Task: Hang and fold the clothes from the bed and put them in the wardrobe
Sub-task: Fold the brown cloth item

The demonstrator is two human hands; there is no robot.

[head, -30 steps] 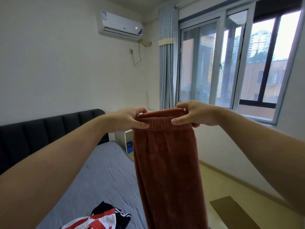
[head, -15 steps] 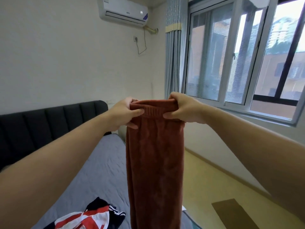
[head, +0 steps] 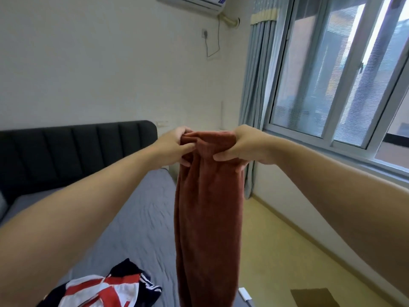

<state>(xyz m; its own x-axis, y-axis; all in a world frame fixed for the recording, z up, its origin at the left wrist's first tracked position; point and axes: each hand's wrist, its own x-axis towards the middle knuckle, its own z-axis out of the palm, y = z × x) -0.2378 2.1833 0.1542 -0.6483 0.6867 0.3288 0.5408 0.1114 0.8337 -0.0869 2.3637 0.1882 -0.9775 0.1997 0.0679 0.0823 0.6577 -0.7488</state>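
Rust-brown trousers (head: 208,218), centre frame: long axis vertical, hanging straight down from the waistband. Left hand (head: 174,147) and right hand (head: 241,145) each clench the waistband, level, close together.

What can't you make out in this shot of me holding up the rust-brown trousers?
Head view:
rust-brown trousers: leg ends cut off by the bottom edge.
red, white and navy garment on the bed: cut off by the bottom edge; type unclear.
wardrobe: outside the frame.
air conditioner: top cut off by the upper edge.

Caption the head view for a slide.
Left hand and right hand hold rust-brown fleece trousers up by the waistband, near the grey bed.
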